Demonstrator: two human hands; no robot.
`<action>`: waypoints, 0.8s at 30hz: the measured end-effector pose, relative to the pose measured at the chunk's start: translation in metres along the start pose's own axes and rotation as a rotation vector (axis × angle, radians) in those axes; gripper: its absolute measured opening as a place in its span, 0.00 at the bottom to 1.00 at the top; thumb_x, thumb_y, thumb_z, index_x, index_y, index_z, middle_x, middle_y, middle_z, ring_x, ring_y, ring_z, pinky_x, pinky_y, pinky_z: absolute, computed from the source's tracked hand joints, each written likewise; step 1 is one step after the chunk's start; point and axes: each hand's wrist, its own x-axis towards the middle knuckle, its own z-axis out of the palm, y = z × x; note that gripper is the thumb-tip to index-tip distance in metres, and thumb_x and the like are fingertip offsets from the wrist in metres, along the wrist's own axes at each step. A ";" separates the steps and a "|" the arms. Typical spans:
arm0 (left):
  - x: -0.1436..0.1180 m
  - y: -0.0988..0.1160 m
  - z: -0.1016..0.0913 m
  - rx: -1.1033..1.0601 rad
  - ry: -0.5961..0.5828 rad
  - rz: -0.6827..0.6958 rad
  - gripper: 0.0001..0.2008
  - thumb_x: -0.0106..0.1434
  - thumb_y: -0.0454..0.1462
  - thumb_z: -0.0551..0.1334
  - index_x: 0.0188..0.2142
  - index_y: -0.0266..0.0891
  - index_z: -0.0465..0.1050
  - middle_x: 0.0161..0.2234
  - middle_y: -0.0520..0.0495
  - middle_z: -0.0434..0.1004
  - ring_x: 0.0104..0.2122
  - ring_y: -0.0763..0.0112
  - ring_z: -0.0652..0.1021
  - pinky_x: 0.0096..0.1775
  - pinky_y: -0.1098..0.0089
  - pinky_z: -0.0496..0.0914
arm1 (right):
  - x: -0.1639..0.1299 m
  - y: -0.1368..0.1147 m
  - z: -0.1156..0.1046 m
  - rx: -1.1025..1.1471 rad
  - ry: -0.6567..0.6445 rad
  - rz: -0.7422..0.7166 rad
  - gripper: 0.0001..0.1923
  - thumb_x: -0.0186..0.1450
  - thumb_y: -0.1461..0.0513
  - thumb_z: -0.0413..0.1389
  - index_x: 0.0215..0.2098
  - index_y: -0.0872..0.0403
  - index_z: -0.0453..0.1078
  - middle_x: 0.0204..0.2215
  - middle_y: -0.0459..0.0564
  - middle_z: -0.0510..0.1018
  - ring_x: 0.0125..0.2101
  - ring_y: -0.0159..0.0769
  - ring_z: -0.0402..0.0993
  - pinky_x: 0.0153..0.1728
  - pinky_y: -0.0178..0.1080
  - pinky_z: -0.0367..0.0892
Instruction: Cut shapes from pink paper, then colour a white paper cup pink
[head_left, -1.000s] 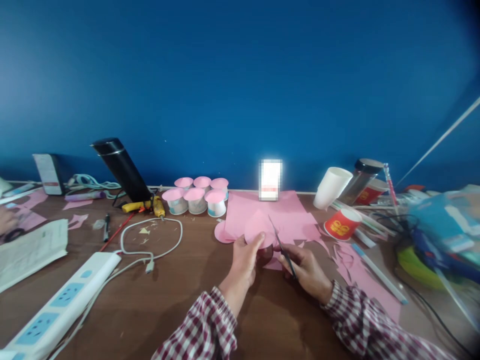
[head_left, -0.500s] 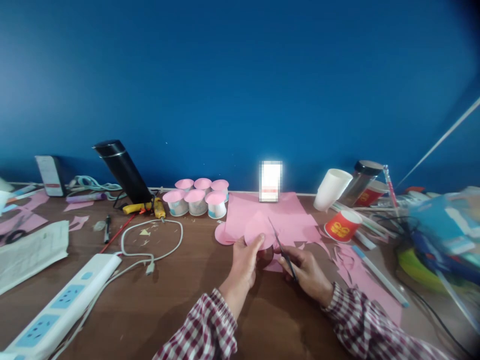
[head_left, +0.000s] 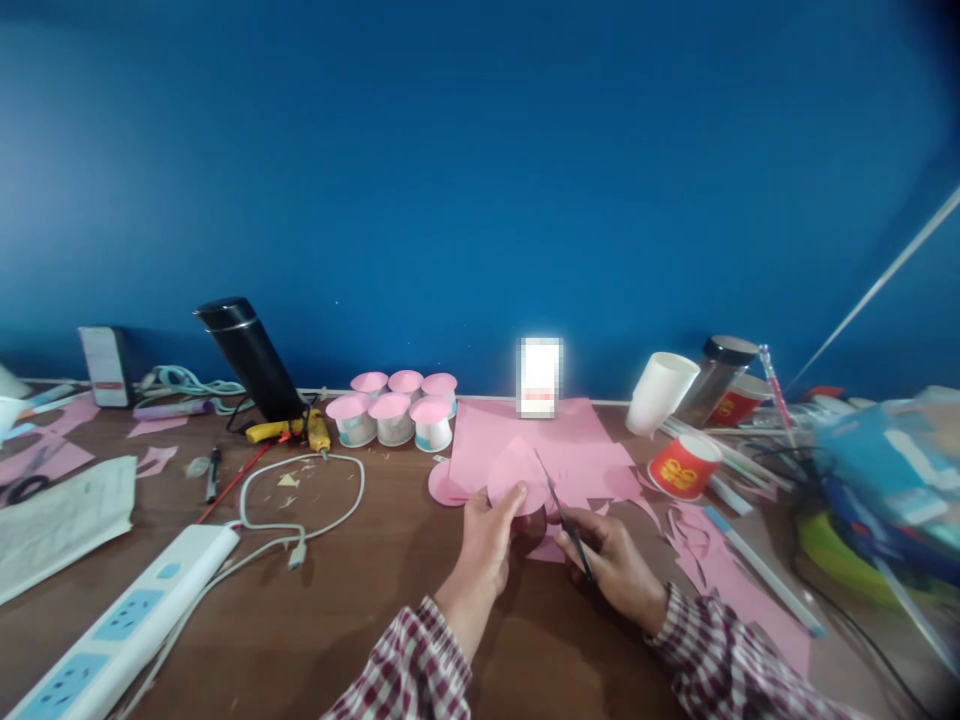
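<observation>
My left hand [head_left: 487, 540] pinches a small rounded piece of pink paper [head_left: 516, 474] between thumb and fingers. In my right hand [head_left: 619, 565] is a pair of scissors [head_left: 566, 530], the blades pointing up and away along the right edge of that piece. Behind both hands lies a larger pink sheet [head_left: 480, 430], with a rounded pink cutout [head_left: 439, 484] at its left edge. A pink scrap [head_left: 549, 546] rests on the table below the scissors. The fingertips of my left hand are partly hidden behind the paper.
Several pink-topped paper cups [head_left: 394, 425] stand left of the sheet. A red paper cup [head_left: 684, 466], stacked white cups [head_left: 660, 392] and pink offcuts [head_left: 742, 580] are on the right. At left are a power strip [head_left: 127, 620], a glue gun [head_left: 292, 430] and a black flask [head_left: 251, 355].
The whole view has shifted slightly, with things on the table appearing a little lower. Both hands keep hold of the paper and scissors in nearly the same position.
</observation>
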 end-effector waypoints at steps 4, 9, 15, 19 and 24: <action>-0.003 0.004 0.001 0.004 -0.018 -0.013 0.18 0.42 0.42 0.71 0.29 0.32 0.72 0.20 0.51 0.71 0.18 0.79 0.69 0.22 0.75 0.64 | 0.000 0.003 -0.001 0.013 -0.005 0.007 0.23 0.57 0.48 0.57 0.40 0.58 0.72 0.15 0.42 0.66 0.16 0.28 0.61 0.17 0.31 0.60; -0.003 0.003 0.002 0.023 -0.009 -0.010 0.18 0.42 0.42 0.71 0.28 0.32 0.72 0.19 0.51 0.71 0.17 0.79 0.68 0.21 0.75 0.63 | 0.000 0.007 -0.001 0.036 -0.017 0.001 0.22 0.58 0.48 0.57 0.40 0.58 0.71 0.16 0.41 0.66 0.16 0.27 0.60 0.16 0.30 0.59; -0.001 0.000 -0.001 0.028 -0.040 -0.021 0.18 0.44 0.43 0.71 0.28 0.32 0.71 0.19 0.51 0.70 0.17 0.79 0.68 0.22 0.75 0.64 | 0.000 0.003 0.000 0.059 -0.017 -0.013 0.22 0.59 0.49 0.57 0.40 0.58 0.71 0.16 0.42 0.66 0.16 0.27 0.61 0.17 0.30 0.59; -0.003 0.003 0.002 0.027 -0.018 -0.028 0.17 0.44 0.41 0.71 0.28 0.32 0.71 0.19 0.52 0.69 0.17 0.79 0.67 0.21 0.76 0.63 | 0.000 0.005 -0.001 0.030 -0.016 -0.021 0.21 0.59 0.49 0.56 0.40 0.58 0.71 0.15 0.41 0.65 0.16 0.27 0.60 0.17 0.30 0.59; -0.006 0.005 0.003 0.007 -0.027 -0.034 0.17 0.44 0.41 0.71 0.29 0.31 0.71 0.19 0.51 0.71 0.17 0.79 0.68 0.21 0.76 0.64 | 0.000 0.006 -0.002 -0.009 -0.021 -0.033 0.21 0.60 0.50 0.55 0.41 0.59 0.71 0.15 0.42 0.66 0.16 0.28 0.61 0.17 0.31 0.60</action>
